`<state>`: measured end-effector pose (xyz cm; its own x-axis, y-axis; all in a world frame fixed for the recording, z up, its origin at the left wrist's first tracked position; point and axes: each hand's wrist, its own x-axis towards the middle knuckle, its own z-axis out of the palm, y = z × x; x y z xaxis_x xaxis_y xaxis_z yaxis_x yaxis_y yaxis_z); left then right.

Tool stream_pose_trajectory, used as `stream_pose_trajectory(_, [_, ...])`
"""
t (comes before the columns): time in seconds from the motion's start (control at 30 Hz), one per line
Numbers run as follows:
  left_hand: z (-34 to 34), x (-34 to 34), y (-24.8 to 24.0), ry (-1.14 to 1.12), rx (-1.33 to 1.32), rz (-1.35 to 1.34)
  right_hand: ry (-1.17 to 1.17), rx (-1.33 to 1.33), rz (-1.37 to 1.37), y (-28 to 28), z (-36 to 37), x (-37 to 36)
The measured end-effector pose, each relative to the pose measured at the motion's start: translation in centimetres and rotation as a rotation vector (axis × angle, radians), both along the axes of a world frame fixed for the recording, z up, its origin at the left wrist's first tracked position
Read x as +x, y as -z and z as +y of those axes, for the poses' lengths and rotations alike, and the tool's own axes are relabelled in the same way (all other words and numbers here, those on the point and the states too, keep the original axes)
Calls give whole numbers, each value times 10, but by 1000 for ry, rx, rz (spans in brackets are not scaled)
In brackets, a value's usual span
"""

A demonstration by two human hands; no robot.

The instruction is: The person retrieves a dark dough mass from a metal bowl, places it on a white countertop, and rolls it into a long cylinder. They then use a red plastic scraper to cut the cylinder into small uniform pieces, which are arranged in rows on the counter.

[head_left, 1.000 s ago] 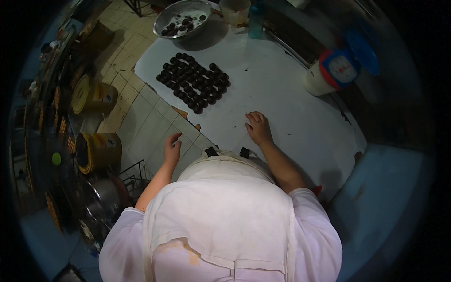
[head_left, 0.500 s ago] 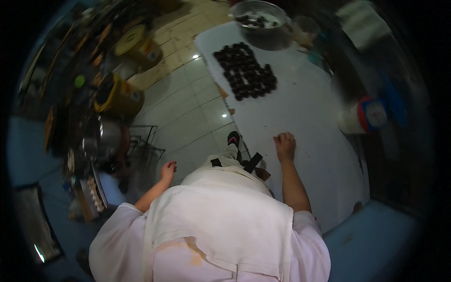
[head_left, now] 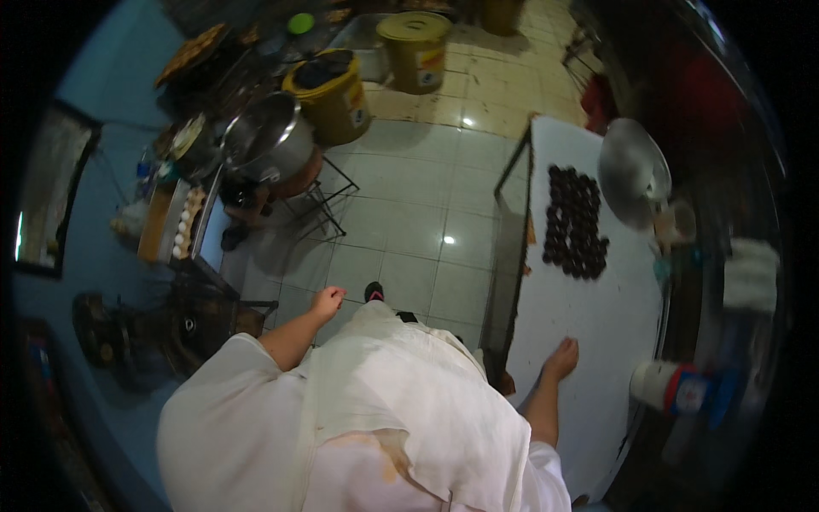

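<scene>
Held left hand (head_left: 328, 303) half-open, empty, above pale tiled floor (head_left: 401, 192); held right hand (head_left: 560, 359) at long white counter (head_left: 601, 328), near clustered dark-brown round balls (head_left: 575, 220) lying there. Couldn't tell right's openness or contents.

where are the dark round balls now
In the head view, the balls lie right of centre on the white table, left of the metal bowl.

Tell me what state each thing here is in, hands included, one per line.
Left hand: above the floor, nothing visibly held.
Right hand: at the white tabletop, nothing visibly held.
Dark balls: grouped closely on the tabletop.
Metal bowl: uncovered.
Silver pot: uncovered.
Middle yellow bucket: lid on.
White eggs: lined up.
</scene>
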<state>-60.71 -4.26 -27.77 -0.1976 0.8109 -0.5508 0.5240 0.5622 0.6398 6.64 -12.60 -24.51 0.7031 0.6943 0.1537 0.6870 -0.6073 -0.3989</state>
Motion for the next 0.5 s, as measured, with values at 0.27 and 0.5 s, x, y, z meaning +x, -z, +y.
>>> stream_pose_trajectory(0.27, [-26,-152,56,-388,-141,-130,613,-155,-97,-36,10,-23])
stream_pose_trajectory(0.5, [-9,-268,85,-682,-229,-246,822,-59,-204,-29,95,-61])
